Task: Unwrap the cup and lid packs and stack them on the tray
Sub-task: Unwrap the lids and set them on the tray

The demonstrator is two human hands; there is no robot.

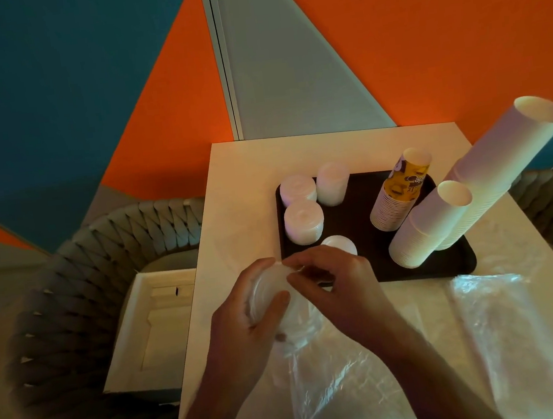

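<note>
I see both forearms reaching in from the bottom edge and meeting over the near left part of the white table (pixel 239 165). My left hand (pixel 246 319) is cupped around a wrapped pack of lids (pixel 270 299), thumb across its top face and fingers curled under, so it is closed firmly on the pack. My right hand (pixel 331 282) comes over from the right, its fingertips (pixel 292 273) pinched on the clear wrap at the far edge of the pack; that grip is closed on the plastic, not on the lids themselves. The loose tail of the wrap trails toward me across the table.

The pack sits just in front of the dark tray (pixel 367 233), touching nothing on it as far as I can tell. On the tray stand three short lid stacks (pixel 304 221) at the left, a fourth partly hidden behind my right hand, and three tall cup stacks (pixel 425 226) at the right, one printed yellow. An empty plastic sleeve (pixel 510 337) lies flat on the table to the right. A white box (pixel 150 327) rests on the woven chair to the left.
</note>
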